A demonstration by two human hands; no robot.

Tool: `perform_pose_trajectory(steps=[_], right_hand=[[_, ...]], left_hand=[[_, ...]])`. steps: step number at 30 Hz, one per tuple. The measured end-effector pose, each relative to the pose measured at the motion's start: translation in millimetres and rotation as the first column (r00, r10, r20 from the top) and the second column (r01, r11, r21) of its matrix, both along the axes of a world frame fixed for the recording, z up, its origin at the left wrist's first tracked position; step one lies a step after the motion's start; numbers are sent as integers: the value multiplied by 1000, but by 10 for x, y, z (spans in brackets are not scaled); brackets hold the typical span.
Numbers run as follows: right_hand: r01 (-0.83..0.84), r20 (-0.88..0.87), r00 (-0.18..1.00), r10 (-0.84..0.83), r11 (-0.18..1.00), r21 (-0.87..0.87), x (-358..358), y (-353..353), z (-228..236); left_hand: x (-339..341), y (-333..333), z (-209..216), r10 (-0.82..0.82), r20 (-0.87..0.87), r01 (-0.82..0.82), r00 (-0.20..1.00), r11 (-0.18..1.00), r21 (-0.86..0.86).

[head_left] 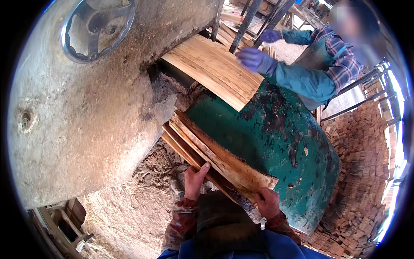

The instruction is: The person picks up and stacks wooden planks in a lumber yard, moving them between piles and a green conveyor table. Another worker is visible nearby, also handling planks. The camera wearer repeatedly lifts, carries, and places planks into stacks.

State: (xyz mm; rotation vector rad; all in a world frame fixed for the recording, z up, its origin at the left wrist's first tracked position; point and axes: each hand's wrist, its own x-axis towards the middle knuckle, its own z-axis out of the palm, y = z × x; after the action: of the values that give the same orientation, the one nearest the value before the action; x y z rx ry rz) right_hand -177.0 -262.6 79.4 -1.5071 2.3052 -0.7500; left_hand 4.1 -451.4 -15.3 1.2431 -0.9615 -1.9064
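- We take the green worktop (274, 140) as landmark; its paint is worn dark in patches.
- The rough boards (228, 166), layered and bark-edged, lie slantwise along its near-left side, partly over its edge. Whether they bear on it, we cannot tell.
- Our left hand (195, 179), just off that near-left edge: grip closed on the boards, thumb on top, fingers mostly hidden below.
- Our right hand (267, 203), at the near edge: grip closed around the boards' near end.
- At the worktop's far-left end, a pale sheet of planks (211, 71) juts over it. A co-worker's purple-gloved hand (255, 60), blurred, is at its right end; contact unclear.
- Left of the worktop, a dusty machine body (86, 112) with a handwheel (98, 21); to its right, stacked wood pieces (358, 159).
- Step in hand, we judge: supporting and steering the boards with both hands beside the worktop.
- Next move, by our reading, calls for keeping the layers together, the near end held up, and fingers clear of the worktop's edge.
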Motion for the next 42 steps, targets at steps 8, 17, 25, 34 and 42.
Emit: perform_pose_trajectory(steps=[8,17,25,34,42], right_hand=[[-98,33,995,99,994,-39,184,-107,-38],[-16,4,1000,16,999,-30,103,12,15],[-79,-82,994,74,995,-64,-9,6,219],[-96,33,995,96,995,14,190,-112,-115],[-40,74,997,38,999,27,139,-130,-153]], left_hand=[[-94,56,-148,70,45,-68,997,997,-46],[-34,61,-148,61,95,-61,994,998,2],[-40,54,-266,50,34,-51,998,998,35],[-54,48,-132,45,20,-44,999,998,-38],[-77,35,-244,84,-18,-85,996,996,-12]])
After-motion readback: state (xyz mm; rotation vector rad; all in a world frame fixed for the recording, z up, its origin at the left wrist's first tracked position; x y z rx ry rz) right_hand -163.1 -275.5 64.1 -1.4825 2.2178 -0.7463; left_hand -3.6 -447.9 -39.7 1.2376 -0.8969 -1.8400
